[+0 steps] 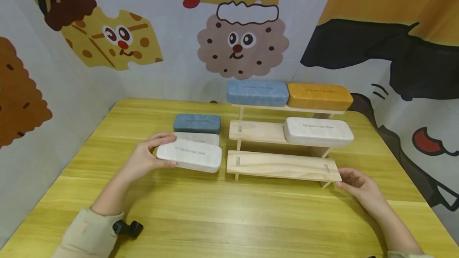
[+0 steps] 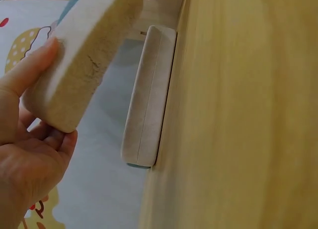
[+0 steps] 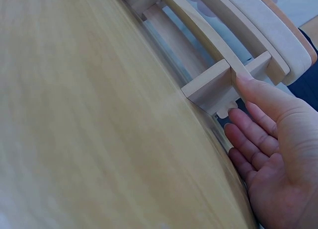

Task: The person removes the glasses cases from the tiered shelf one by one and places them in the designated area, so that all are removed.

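Observation:
In the head view my left hand [image 1: 145, 156] grips a white eyeglass case [image 1: 190, 155] by its left end, thumb in front and fingers behind. The left wrist view shows this case [image 2: 84, 60] tilted and raised off the table. Behind it lie another white case [image 1: 206, 137] and a blue-grey case [image 1: 197, 123]. My right hand [image 1: 362, 190] pinches the right end of the lowest board of a three-tier wooden stand [image 1: 279, 165], its other fingers loosely bent. On the stand, a light-blue case [image 1: 257, 92] and an orange case [image 1: 319, 96] sit on top, a white case [image 1: 318, 131] mid-tier right.
The stand is on a yellow wood-grain table [image 1: 229, 218], close to its back edge. A cloth [image 1: 172, 83] printed with cartoon food hangs behind. A black strap with a small device [image 1: 128, 229] is on the left wrist.

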A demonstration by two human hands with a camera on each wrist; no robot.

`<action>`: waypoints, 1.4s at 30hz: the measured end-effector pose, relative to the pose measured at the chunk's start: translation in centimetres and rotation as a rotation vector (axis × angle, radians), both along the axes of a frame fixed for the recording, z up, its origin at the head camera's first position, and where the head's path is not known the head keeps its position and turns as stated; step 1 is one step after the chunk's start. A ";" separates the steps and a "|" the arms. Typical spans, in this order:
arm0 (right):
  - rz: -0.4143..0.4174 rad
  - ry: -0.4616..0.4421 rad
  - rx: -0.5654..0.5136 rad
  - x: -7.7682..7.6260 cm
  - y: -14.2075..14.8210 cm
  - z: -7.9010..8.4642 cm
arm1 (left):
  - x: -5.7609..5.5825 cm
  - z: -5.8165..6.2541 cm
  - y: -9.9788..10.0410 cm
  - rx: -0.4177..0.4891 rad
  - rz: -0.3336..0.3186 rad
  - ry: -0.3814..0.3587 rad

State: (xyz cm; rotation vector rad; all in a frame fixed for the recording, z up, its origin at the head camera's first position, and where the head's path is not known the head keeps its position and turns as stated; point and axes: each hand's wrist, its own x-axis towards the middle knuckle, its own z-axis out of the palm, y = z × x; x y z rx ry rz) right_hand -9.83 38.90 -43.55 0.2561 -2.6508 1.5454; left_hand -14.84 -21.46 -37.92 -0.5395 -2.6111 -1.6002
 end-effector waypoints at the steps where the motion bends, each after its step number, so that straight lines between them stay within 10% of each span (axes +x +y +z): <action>1: 0.000 0.001 0.000 0.0 0.0 0.0 | 0.0 -0.1 0.0 0.003 -0.003 -0.003; 42: -0.006 -0.012 0.026 0.1 0.0 0.1 | 0.2 -2.2 -0.8 -0.174 -0.091 -0.092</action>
